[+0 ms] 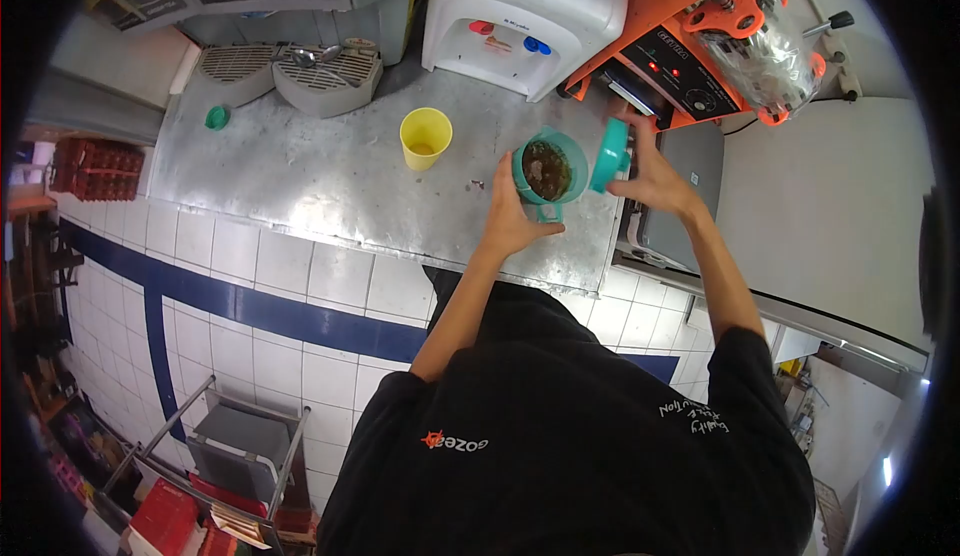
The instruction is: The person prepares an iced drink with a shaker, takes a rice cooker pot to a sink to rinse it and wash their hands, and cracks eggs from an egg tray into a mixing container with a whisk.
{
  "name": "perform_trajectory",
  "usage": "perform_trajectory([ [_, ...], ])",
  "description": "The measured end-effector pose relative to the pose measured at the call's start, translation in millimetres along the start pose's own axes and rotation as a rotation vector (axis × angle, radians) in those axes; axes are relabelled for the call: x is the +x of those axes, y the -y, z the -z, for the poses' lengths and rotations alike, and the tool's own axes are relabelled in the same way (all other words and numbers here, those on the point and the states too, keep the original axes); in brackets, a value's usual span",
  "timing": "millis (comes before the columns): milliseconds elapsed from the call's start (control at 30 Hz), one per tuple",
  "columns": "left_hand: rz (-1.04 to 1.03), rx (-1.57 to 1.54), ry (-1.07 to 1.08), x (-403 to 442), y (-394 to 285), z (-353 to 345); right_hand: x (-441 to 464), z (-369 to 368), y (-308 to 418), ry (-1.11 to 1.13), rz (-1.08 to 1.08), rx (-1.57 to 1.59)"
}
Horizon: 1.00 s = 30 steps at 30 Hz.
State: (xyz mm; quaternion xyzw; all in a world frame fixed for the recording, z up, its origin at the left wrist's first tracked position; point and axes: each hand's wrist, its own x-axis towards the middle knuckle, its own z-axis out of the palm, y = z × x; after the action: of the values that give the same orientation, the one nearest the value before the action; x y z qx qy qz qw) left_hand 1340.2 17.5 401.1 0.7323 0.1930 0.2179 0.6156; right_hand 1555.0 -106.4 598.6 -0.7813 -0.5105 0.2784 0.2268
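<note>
A teal pitcher point(573, 168) with dark brown liquid inside stands on the metal counter, its top uncovered. My left hand point(514, 211) is wrapped against the pitcher's left side, near its handle point(549, 213). To the right, my right hand point(654, 171) grips a teal lid point(609, 155), tilted on edge and held apart from the pitcher. A yellow cup point(426, 139) stands on the counter left of the pitcher. Farther left lies a small green cap point(217, 117).
Behind the pitcher are a white water dispenser point(530, 18) and an orange sealing machine point(690, 66). Drip trays point(325, 81) with spoons point(318, 55) sit at the back left of the metal counter point(330, 171). A grey chair point(235, 451) is on the tiled floor.
</note>
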Motion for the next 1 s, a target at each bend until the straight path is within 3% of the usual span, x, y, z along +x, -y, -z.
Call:
perform_trajectory([
  [67,0.073,-0.042,-0.008,-7,-1,4,-42,-7,-10,-0.151,-0.367,0.304],
  [233,0.070,-0.022,-0.004,-36,13,1,-128,-125,-91,-0.447,-0.319,0.649],
  [300,0.061,0.007,0.009,-53,14,2,-142,-173,-108,-0.509,-0.255,0.524],
  [400,0.220,0.195,0.092,-86,6,10,-157,-196,-103,-0.460,-0.309,0.431],
  [467,0.429,0.373,0.322,-99,-6,14,-172,-202,-112,-0.467,-0.304,0.450],
  [500,0.430,0.391,0.333,-101,-18,11,-186,-204,-128,-0.503,-0.294,0.361],
  [567,0.508,0.189,0.598,-98,-53,-5,-206,-193,-145,-0.637,-0.346,0.244],
  [700,0.249,-0.080,0.743,-77,-111,-100,-277,-142,-242,-1.072,-0.613,-0.087],
  [800,0.005,-0.070,0.619,-54,-118,-199,-337,-110,-355,-1.065,-0.850,-0.342],
  [833,-0.054,-0.035,0.537,-46,-116,-231,-347,-101,-385,-1.045,-0.898,-0.293],
  [867,-0.043,-0.020,0.519,-39,-109,-264,-354,-92,-402,-0.977,-0.923,-0.263],
  [933,-0.027,0.393,0.210,-23,-84,-322,-359,-73,-423,-0.900,-0.927,-0.216],
  [967,-0.025,0.412,0.197,-13,-73,-344,-360,-66,-430,-0.847,-0.980,-0.068],
  [1000,0.262,0.345,0.258,-5,-63,-363,-361,-58,-435,-0.788,-1.033,0.078],
])
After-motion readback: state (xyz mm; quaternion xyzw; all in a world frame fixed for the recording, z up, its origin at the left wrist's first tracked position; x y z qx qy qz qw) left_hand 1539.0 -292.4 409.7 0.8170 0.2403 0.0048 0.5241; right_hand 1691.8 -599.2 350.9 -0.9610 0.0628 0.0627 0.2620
